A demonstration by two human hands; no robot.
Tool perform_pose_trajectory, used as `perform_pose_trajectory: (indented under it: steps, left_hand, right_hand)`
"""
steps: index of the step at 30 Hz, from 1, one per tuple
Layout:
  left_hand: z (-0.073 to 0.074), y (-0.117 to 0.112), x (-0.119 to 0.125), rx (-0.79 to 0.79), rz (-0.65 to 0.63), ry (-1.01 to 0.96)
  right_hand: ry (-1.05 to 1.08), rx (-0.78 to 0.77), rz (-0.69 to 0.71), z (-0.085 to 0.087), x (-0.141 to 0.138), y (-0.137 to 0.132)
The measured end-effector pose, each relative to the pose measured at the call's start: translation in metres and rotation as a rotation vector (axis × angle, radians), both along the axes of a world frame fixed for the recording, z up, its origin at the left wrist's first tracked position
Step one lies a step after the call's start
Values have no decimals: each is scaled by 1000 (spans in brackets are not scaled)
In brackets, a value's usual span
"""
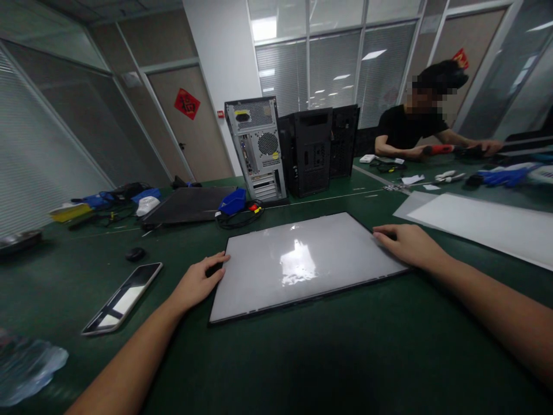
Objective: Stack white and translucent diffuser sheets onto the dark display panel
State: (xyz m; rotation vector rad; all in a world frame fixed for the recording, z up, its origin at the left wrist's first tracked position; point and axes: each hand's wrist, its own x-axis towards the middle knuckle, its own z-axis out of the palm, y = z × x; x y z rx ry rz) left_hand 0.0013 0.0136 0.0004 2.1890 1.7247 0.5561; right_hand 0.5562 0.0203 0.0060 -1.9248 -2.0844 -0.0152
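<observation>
A flat screen panel (259,276) with a glossy white face and a thin black frame lies on the green table in front of me. A ceiling light reflects in its surface. At the panel's left edge, my left hand (199,280) grips the side between thumb and fingers. My right hand (408,245) holds the opposite edge, with the thumb and index finger near the frame; its other fingers are partly hidden. Left of my left hand lies a phone (123,300), face up, beside a small black round object (135,253).
Computer cases (263,147) stand behind the panel. Translucent white sheets (484,222) lie at right. A dark flat panel (190,204), a blue bin (232,200) and cables are at back left. Clear plastic (30,366) sits front left. Across the table, a person (410,129) handles a red tool (438,149).
</observation>
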Motion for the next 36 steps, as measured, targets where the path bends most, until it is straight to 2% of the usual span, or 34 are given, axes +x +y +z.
perform_pose_trajectory:
  steps: [8, 13, 16, 20, 23, 25, 29, 33, 36]
  left_hand:
    - [2, -2, 2, 33, -91, 76]
    - [0, -1, 2, 33, -97, 130]
    - [0, -1, 3, 38, -106, 157]
    - [2, -3, 3, 48, -112, 166]
    - [2, -3, 4, 58, -110, 159]
    - [2, -3, 4, 55, -103, 155]
    - [3, -3, 5, 48, -82, 152]
    - [4, -4, 6, 51, -72, 143]
    - [3, -3, 4, 58, -71, 127]
  right_hand:
    - [-15, 23, -70, 1, -15, -4]
    - [-34, 24, -126, 2, -6, 0]
    - [-64, 29, -211, 4, 18, 7]
    - [-128, 23, -374, 2, 71, 11]
    - [-128, -51, -479, -4, 102, 11]
    - [-109, -106, -534, -9, 111, 10]
    - [-97, -124, -549, -10, 102, 9]
    - [-99, -81, -495, 2, 78, 5]
    - [-107, -20, -411, 11, 51, -1]
